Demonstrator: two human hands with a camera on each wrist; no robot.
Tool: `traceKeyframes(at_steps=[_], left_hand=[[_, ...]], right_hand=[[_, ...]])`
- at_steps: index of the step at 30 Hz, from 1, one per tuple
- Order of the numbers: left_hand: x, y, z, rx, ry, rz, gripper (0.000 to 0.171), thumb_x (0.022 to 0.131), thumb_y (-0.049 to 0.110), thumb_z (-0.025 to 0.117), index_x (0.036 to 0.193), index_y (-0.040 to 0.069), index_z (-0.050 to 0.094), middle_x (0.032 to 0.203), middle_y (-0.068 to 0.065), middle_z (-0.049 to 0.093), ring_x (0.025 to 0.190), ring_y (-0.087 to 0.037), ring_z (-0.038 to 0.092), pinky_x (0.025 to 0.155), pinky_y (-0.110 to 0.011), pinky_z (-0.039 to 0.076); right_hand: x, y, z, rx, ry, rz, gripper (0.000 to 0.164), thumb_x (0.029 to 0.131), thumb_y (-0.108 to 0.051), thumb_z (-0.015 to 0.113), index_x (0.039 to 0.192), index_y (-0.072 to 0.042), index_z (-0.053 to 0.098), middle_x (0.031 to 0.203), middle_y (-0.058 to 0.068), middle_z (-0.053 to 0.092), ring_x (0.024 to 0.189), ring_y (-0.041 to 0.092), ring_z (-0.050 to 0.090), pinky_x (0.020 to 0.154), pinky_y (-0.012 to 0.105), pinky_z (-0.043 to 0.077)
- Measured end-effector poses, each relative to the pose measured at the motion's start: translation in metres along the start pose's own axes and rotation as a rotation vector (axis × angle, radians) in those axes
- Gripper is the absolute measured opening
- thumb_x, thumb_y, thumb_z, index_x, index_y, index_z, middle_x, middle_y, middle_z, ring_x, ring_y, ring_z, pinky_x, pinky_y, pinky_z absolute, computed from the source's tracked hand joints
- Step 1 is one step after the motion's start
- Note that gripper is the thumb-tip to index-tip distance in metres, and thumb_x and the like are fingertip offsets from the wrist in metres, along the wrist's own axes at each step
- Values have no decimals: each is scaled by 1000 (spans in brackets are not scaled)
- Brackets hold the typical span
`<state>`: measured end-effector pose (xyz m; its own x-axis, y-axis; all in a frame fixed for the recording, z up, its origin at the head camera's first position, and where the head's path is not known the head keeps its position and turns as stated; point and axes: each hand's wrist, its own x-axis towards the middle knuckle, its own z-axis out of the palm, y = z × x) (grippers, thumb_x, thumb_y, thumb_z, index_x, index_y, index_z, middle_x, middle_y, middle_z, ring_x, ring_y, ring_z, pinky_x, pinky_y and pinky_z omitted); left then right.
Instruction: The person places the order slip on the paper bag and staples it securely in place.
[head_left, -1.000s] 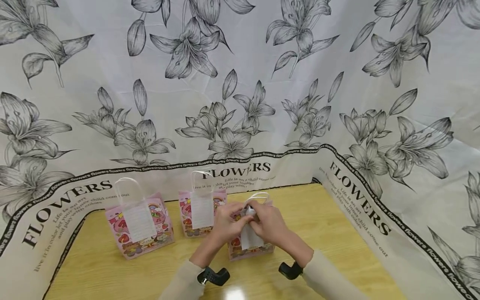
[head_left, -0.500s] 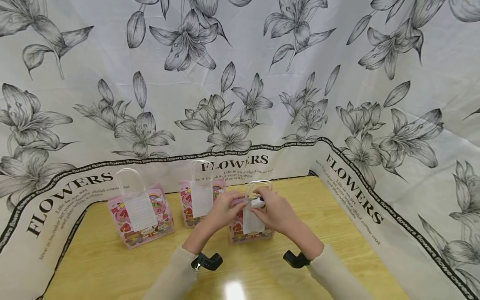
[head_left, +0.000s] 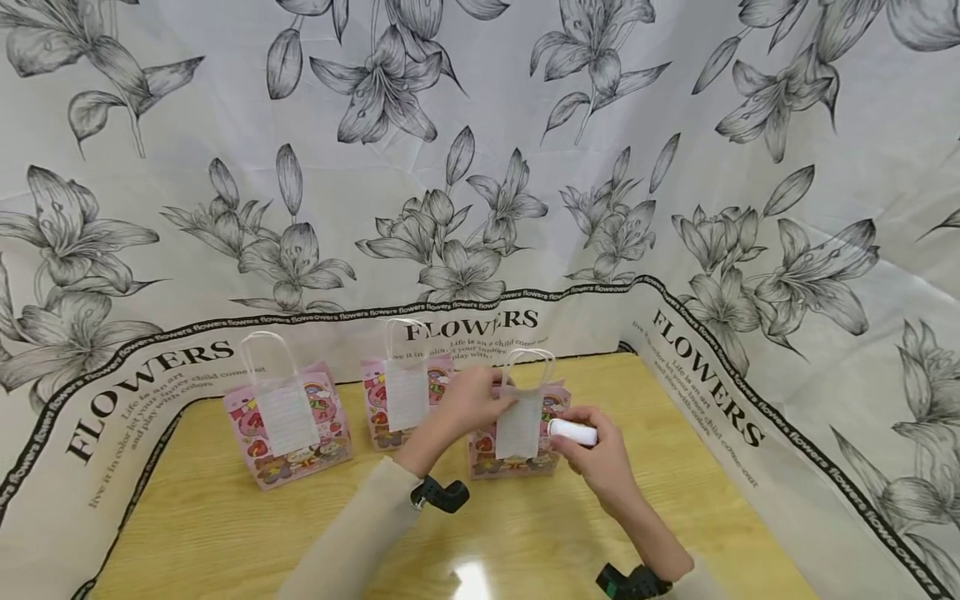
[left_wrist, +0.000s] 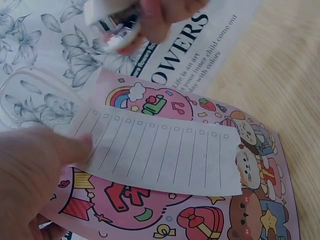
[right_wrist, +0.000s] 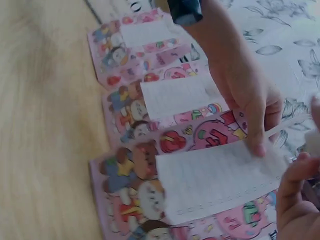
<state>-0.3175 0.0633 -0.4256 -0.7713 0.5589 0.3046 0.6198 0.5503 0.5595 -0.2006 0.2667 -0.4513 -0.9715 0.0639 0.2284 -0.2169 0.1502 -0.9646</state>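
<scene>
A pink cartoon-print paper gift bag [head_left: 482,454] with white handles stands in front of me, a lined white paper slip [head_left: 517,427] hanging over its front. My left hand [head_left: 476,402] pinches the bag's top edge; in the left wrist view its thumb [left_wrist: 75,149] presses on the slip's upper end, and the other fingers are mostly hidden behind the bag. Right of the bag, my right hand [head_left: 603,462] holds what looks like a small white stapler [head_left: 576,432] between thumb and fingers, apart from the bag. Metal and dark parts show on the stapler [left_wrist: 117,25] in the left wrist view.
Two similar gift bags with lined slips stand to the left, one in the middle [head_left: 377,429] and one farther left [head_left: 262,467]. All stand on a light wooden table [head_left: 660,517]. A flower-print cloth [head_left: 585,325] hangs behind and at both sides.
My right hand has drawn away from the bag's top to the right, taking the white stapler with it. My left hand stays at the bag's top edge. The slip is now more fully visible.
</scene>
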Motion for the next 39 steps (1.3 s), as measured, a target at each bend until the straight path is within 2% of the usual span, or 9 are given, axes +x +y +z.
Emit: traceKeyframes(at_steps=[4, 8, 10, 16, 18, 21, 26, 33, 39], left_hand=[[6, 3, 3, 40, -3, -29, 20, 92, 33, 69, 80, 18, 69, 60, 12, 56, 42, -5, 47, 42, -21, 38], [11, 1, 2, 41, 11, -34, 18, 92, 31, 69, 80, 18, 67, 63, 12, 57, 45, -5, 47, 43, -21, 37], [15, 0, 0, 25, 12, -29, 16, 92, 30, 69, 81, 18, 66, 64, 11, 58, 47, -6, 48, 44, -21, 38], [33, -3, -2, 30, -9, -19, 18, 92, 28, 69, 78, 17, 64, 67, 9, 58, 52, -7, 48, 47, -21, 38], [39, -6, -2, 62, -10, -21, 19, 91, 29, 69, 78, 17, 65, 67, 9, 58, 53, -6, 48, 48, -20, 38], [45, -11, -4, 107, -18, -46, 19, 91, 32, 70, 79, 17, 65, 66, 9, 57, 53, -7, 50, 47, -21, 39], [48, -18, -4, 148, -28, -85, 23, 91, 35, 68, 80, 17, 63, 66, 7, 57, 51, -8, 51, 45, -23, 40], [51, -25, 3, 15, -25, -95, 17, 93, 28, 68, 85, 14, 63, 71, 6, 58, 53, -9, 53, 45, -22, 43], [59, -24, 2, 14, 50, -49, 15, 89, 23, 73, 87, 12, 63, 77, 3, 61, 62, -6, 55, 52, -20, 45]], right_hand=[[-13, 18, 1, 80, -40, 69, 38, 87, 1, 71, 117, 4, 47, 103, 18, 50, 68, 16, 52, 51, 24, 45], [-17, 33, 1, 13, -37, -9, 32, 88, -4, 72, 114, 3, 54, 100, 19, 55, 65, 16, 56, 49, 26, 48], [-16, 39, 1, -62, -17, -70, 30, 86, -5, 75, 110, 1, 59, 99, 17, 59, 68, 16, 59, 50, 27, 50], [-15, 57, 2, -481, 75, -286, 29, 71, -11, 88, 94, -16, 71, 92, -1, 66, 73, 10, 57, 53, 24, 48], [-16, 65, 5, -574, 97, -319, 32, 66, -12, 91, 92, -18, 72, 90, -7, 65, 75, 8, 56, 56, 24, 48], [-17, 77, 11, -613, 96, -293, 33, 63, -13, 92, 90, -19, 74, 85, -13, 64, 75, 6, 55, 61, 24, 47], [-23, 92, 17, -584, 60, -203, 28, 65, -17, 91, 89, -18, 75, 85, -12, 67, 74, 6, 58, 63, 25, 49], [-26, 115, 17, -589, 66, -114, 27, 67, -20, 90, 90, -18, 76, 84, -11, 68, 76, 6, 60, 64, 25, 50], [-20, 128, 20, -568, 67, -99, 26, 68, -21, 90, 90, -17, 75, 86, -8, 70, 77, 8, 63, 66, 26, 51]])
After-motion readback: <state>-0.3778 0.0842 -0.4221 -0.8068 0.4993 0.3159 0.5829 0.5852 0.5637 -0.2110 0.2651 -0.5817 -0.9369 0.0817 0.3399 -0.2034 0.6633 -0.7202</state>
